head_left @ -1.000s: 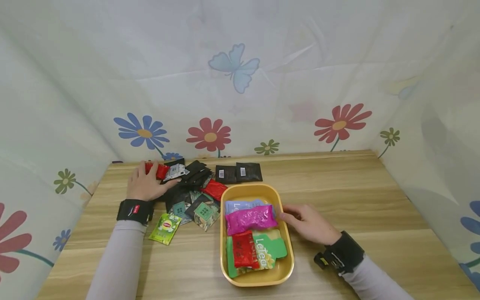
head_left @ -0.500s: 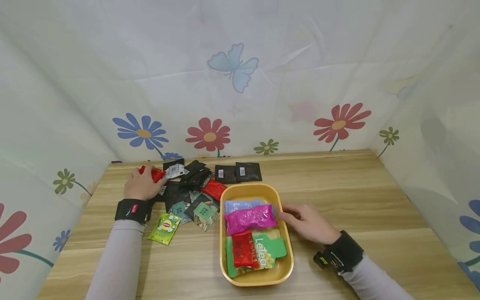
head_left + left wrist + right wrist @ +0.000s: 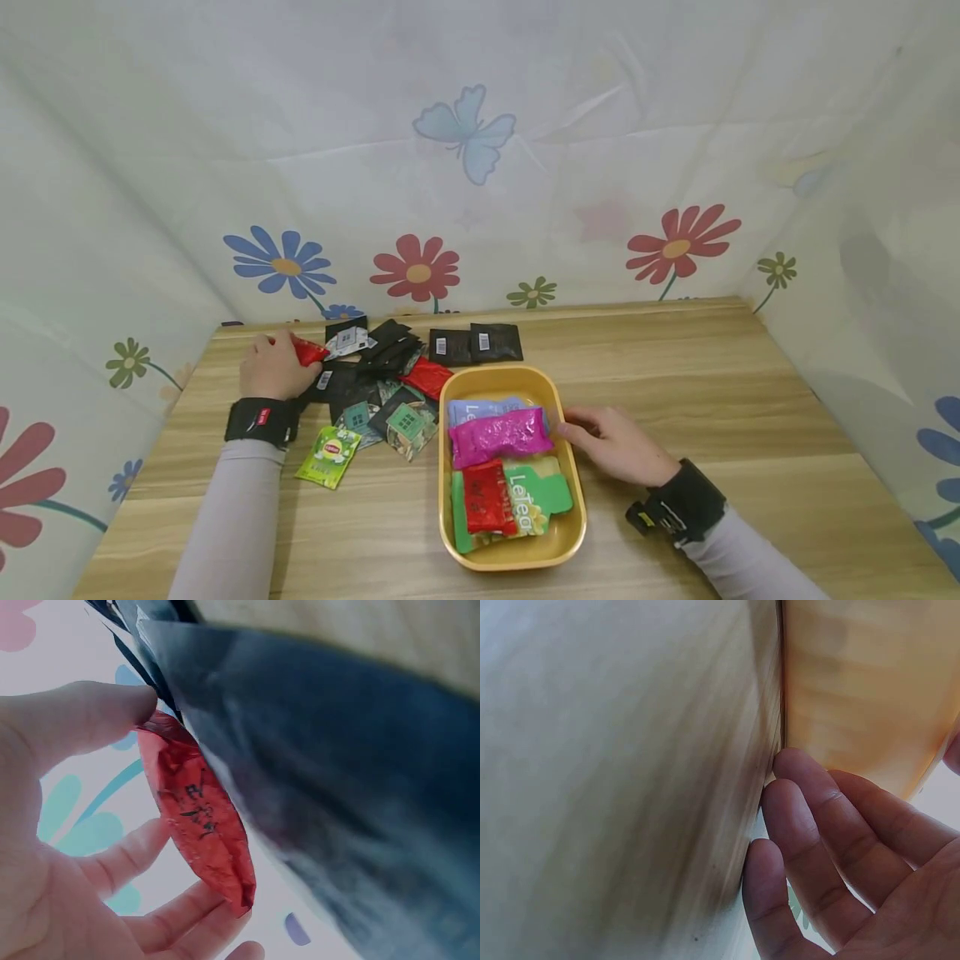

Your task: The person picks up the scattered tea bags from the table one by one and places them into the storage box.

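My left hand pinches a red foil tea packet at the table's far left. In the left wrist view, the thumb is at one end of this red packet and fingertips touch its side and other end. Beside it lies a pile of black tea sachets. My right hand rests at the right side of a yellow plastic basket, fingers loosely bent against its outer wall and the table. Inside the basket are a blue packet, a magenta packet, another red packet and a green one.
Two black sachets lie side by side behind the basket. A green Lipton tea bag is in front of the pile, and a further red packet lies between pile and basket. A flowered curtain stands behind the wooden table.
My left hand has closed its fingers on the red packet and drawn it slightly left, away from the black sachets. The right hand and the basket have stayed in place.
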`<state>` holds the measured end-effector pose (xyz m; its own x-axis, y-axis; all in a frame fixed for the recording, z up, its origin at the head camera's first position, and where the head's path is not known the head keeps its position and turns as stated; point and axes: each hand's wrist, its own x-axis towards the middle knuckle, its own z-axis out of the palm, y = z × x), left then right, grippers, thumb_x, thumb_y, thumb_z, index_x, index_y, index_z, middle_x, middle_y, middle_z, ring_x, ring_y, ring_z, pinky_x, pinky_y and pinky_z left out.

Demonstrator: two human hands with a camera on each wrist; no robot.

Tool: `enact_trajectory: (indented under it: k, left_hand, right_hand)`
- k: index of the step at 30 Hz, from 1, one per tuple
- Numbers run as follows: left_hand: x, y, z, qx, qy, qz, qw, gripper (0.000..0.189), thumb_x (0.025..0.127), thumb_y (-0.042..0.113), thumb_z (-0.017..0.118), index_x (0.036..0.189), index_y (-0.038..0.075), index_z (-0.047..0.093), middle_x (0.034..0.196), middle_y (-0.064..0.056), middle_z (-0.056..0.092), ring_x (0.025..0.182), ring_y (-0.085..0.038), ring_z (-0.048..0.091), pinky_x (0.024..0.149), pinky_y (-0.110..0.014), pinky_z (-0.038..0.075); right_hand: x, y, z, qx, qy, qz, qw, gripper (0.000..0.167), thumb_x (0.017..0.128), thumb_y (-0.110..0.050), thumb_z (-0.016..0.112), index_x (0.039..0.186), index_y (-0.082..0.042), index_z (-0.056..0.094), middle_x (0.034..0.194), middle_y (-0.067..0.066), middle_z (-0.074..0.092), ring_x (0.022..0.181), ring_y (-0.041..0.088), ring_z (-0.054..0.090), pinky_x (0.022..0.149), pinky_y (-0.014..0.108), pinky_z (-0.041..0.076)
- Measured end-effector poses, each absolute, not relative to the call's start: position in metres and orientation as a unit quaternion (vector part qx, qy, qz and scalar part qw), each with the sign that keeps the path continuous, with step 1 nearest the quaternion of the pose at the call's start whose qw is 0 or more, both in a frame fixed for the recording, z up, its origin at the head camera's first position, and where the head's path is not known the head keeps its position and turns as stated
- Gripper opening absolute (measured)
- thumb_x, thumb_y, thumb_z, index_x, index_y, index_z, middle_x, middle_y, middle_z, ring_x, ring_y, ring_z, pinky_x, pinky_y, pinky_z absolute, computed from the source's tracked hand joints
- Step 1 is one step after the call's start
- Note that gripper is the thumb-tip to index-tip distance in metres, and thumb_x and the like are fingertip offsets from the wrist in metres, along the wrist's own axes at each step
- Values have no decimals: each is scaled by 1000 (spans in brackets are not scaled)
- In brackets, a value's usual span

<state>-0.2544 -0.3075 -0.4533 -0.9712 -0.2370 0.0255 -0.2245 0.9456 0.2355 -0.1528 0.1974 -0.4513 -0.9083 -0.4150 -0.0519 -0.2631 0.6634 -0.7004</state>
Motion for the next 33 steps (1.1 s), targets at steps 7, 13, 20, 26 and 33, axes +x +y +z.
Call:
enact_trajectory:
  k: [7,13,20,26,33]
  left_hand:
    - [-244,-288,-428,61,-986,-127,86,78,81,39,75,134,-8,43,124,-35,48,113,-51,47,97,-66,49]
    - [-230,-248,-398,-33,-981,-136,135,85,78,43,77,136,-12,48,120,-30,50,108,-46,48,86,-60,53]
    - [-203,-188,-379,-149,-959,-194,142,85,75,46,79,138,-4,51,125,-18,53,113,-33,48,83,-50,58]
    - [-170,-135,-374,-248,-935,-224,117,89,70,50,81,142,5,53,127,-6,53,113,-21,47,84,-38,58]
    - [-130,-94,-378,-351,-900,-246,74,89,72,53,80,145,10,52,130,3,49,116,-10,45,91,-29,56]
  right_hand:
    - [-153,197,-451,-191,906,-365,100,39,105,-38,57,131,-13,71,124,2,75,112,18,71,97,44,58]
    - [-153,198,-451,-195,907,-362,95,38,105,-38,57,131,-13,72,122,1,76,110,15,71,95,40,57]
    - [-153,198,-452,-196,907,-361,94,39,105,-38,57,131,-13,71,123,1,76,109,14,70,95,40,57]
    - [-154,198,-452,-197,906,-362,97,38,105,-38,57,131,-13,71,122,0,76,108,14,71,94,38,57]
    - [-154,198,-452,-196,905,-363,102,38,105,-38,57,131,-13,71,122,0,76,109,15,71,94,39,57]
